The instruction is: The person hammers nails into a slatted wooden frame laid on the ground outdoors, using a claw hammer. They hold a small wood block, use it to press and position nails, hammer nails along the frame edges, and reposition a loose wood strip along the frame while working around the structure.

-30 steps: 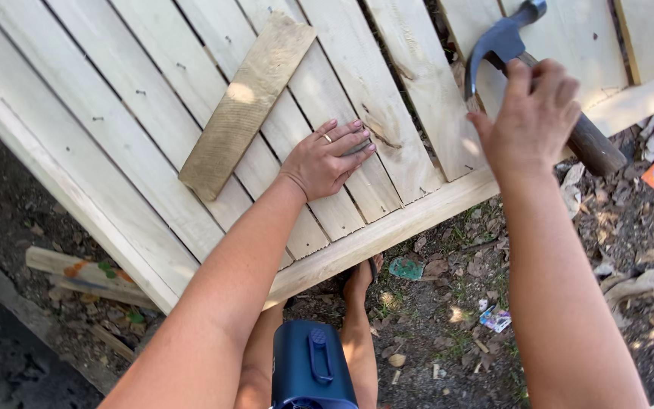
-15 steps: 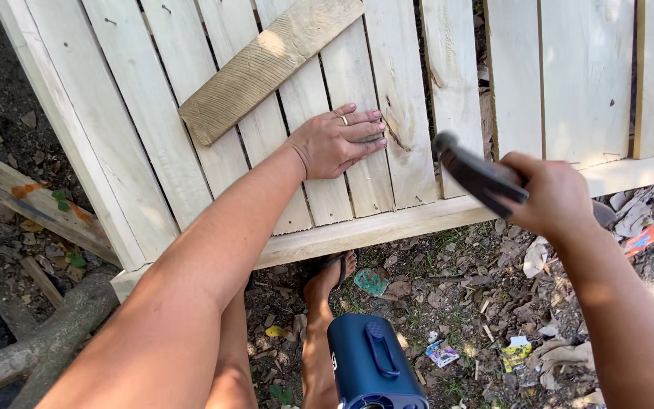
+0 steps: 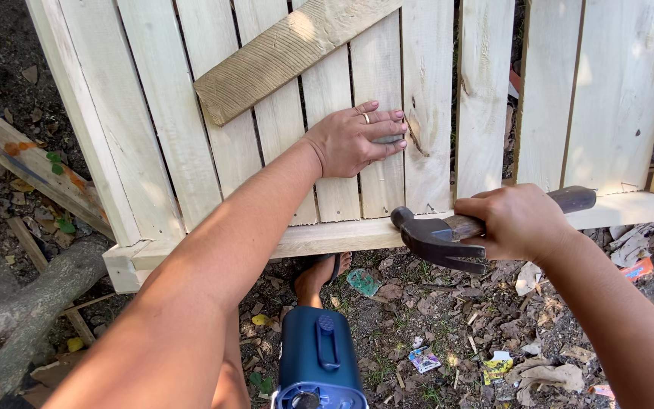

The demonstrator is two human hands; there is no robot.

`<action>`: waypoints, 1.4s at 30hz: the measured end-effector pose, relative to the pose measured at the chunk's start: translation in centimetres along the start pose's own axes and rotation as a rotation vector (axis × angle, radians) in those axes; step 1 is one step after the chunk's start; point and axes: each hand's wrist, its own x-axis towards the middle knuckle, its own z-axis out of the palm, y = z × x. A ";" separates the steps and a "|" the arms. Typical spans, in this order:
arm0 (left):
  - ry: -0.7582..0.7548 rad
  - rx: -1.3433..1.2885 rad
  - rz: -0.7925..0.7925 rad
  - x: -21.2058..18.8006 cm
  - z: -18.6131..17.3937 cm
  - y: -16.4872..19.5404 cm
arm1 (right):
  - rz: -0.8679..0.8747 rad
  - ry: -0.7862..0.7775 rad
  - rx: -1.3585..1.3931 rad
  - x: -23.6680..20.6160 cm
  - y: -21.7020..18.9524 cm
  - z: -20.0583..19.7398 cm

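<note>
Left hand (image 3: 357,140) is flat w/ fingers spread, pressed on a pale slat of the wooden fence panel (image 3: 153,113), just right of the diagonal brace board (image 3: 281,53). Right hand (image 3: 520,223) is wrapped tight around the claw hammer (image 3: 437,238), head pointing left, near the bottom rail. Blue container (image 3: 318,363) sits near, btw the arms.

Open passage exists above the littered ground near the fence's lower rail (image 3: 327,238), obstructed by the blue container (image 3: 319,363) at near centre, a sandalled foot (image 3: 319,274) beside it, and logs (image 3: 17,318) at near left, while the diagonal brace (image 3: 281,57) crosses the far pickets.
</note>
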 end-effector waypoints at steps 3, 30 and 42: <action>-0.014 -0.002 -0.004 0.0 0.2 -0.1 | -0.108 0.009 -0.009 1.1 -0.8 -0.4; -0.010 0.031 0.052 -0.3 1.6 -1.1 | -0.153 0.188 0.031 2.1 0.6 -2.3; -0.018 0.079 0.077 -0.5 2.1 -1.3 | 0.256 0.324 -0.048 1.0 5.3 1.3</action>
